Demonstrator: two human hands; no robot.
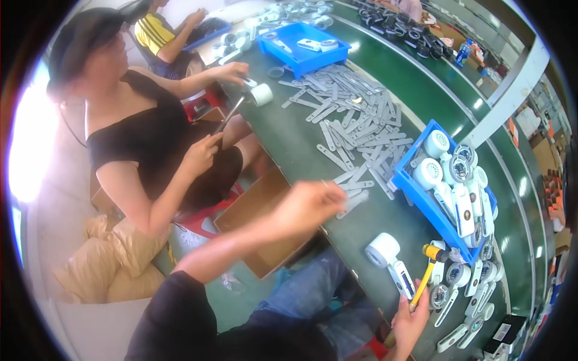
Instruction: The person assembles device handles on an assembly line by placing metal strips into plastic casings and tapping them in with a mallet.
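Note:
My right hand (410, 322) grips a small mallet (427, 274) by its yellow handle. The mallet's yellow and black head points away from me. Just beyond my right fingers lies a white handheld fan (385, 249), its handle toward my hand; whether they touch I cannot tell. My left hand (310, 207) is blurred by motion above the table's near edge. Its fingers are bent beside a heap of flat grey plastic strips (355, 126). One strip (353, 203) sits right at those fingertips, and the blur hides whether they hold it.
A blue bin (421, 195) full of white fans stands right of the strips, with more fans (475, 295) around it. A second blue bin (304, 51) stands farther off. At left, a co-worker (156, 132) holds a tool near a white fan (261, 94). A green conveyor (415, 84) runs behind.

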